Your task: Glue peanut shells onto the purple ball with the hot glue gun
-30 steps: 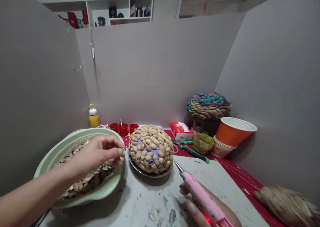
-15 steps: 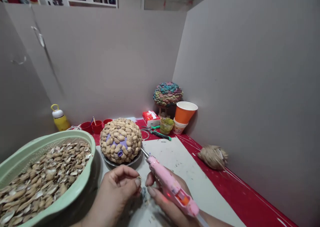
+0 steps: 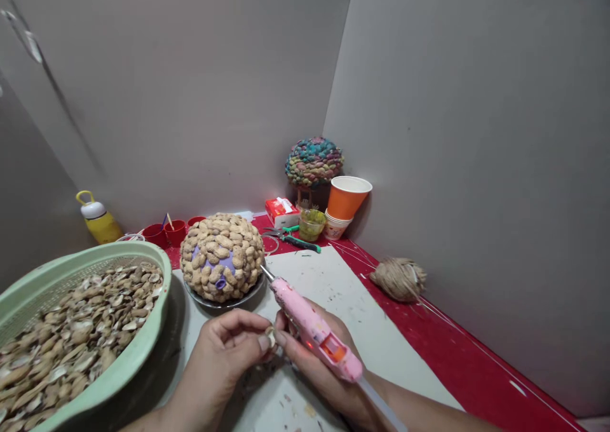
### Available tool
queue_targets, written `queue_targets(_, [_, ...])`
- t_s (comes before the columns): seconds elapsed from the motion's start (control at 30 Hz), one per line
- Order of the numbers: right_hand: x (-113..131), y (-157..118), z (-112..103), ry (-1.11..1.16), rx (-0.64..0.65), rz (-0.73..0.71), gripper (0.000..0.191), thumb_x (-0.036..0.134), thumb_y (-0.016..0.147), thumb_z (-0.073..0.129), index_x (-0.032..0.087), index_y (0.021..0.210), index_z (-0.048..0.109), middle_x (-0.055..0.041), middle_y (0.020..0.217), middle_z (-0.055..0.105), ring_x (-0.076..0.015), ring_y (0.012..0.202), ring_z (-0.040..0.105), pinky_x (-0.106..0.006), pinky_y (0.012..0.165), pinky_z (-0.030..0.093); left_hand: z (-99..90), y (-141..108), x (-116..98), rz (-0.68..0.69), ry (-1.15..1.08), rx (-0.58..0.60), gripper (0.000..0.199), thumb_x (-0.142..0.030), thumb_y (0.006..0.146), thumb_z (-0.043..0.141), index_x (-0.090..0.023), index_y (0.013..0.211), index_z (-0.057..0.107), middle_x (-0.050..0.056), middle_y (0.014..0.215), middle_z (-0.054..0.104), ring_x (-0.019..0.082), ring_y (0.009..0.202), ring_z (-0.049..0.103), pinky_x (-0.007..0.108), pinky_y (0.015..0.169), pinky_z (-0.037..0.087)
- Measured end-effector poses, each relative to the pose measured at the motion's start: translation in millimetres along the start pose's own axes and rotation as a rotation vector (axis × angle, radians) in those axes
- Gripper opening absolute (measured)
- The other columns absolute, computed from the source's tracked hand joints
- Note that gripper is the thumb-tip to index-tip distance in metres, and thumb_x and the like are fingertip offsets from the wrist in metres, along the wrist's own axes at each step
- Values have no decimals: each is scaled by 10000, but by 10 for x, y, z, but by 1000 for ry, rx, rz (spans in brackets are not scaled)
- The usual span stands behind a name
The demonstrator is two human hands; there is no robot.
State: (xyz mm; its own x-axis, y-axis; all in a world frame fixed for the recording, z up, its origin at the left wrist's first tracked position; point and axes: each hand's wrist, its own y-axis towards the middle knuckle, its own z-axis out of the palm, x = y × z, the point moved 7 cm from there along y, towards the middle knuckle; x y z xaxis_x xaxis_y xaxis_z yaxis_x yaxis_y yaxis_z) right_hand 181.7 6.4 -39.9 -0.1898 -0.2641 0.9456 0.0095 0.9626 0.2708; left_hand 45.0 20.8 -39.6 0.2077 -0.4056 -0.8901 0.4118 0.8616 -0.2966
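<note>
Between thumb and forefinger, my left hand (image 3: 226, 349) pinches a small peanut shell (image 3: 271, 337). My right hand (image 3: 317, 356) is wrapped around a pink hot glue gun (image 3: 312, 324), its metal nozzle pointing up and left; its thumb and fingertip also meet the shell. A glue stick trails from the back of the gun. Just beyond my hands, a ball covered in peanut shells (image 3: 238, 244) rests on a dark round dish (image 3: 248, 295). Purple balloon surface shows through a gap on its near side, with the knot below.
A green basket (image 3: 159, 305) of peanut shells stands at left. Behind are a yellow bottle (image 3: 103, 229), red cups (image 3: 175, 234), pliers (image 3: 300, 244), a tissue box (image 3: 283, 213), an orange paper cup (image 3: 347, 202) and a colourful shell-covered ball (image 3: 314, 162). Twine (image 3: 399, 279) lies near the right wall.
My hands have come together, so the right fingertips now touch the shell held in the left. The view has tilted down and the shelves at the top are gone from sight.
</note>
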Motion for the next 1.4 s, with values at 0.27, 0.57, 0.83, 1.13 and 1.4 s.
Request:
queue_targets(0.27, [67,25,-5,-70,31,-23,98,275,855,597,187,816,575,-3,721,620,-129,612,582,-219,573,477,-36,60,23,-6,-50,76,248,-271,642,838,-127,805,720,48,723,711,118,653,615,253,703,478])
queue_targets(0.57, [-125,21,2,-71,-19,45,253,433,831,637,185,814,596,-24,694,645,-154,578,604,-246,554,493,-6,69,16,61,-127,104,306,-297,575,883,-122,748,700,36,651,692,112,588,615,243,622,461])
queue_targets(0.83, [-238,60,32,14,30,59,347,528,771,680,190,796,605,-8,629,632,-144,503,584,-231,485,473,-33,124,53,69,-108,117,382,-345,514,908,-117,727,686,47,608,696,114,544,616,242,590,458])
queue_targets(1.13, [-199,52,-11,-37,-2,36,312,478,763,702,181,821,626,-40,708,670,-182,603,632,-256,560,499,-66,145,69,79,-102,99,373,-338,512,909,-115,715,691,42,618,700,107,544,616,245,599,472])
queue_targets(1.4, [-206,68,-24,-35,-33,75,376,545,751,680,178,817,632,-23,697,649,-148,588,578,-226,547,475,-63,131,55,57,-93,77,383,-344,492,908,-119,715,693,47,620,702,118,534,614,270,606,485])
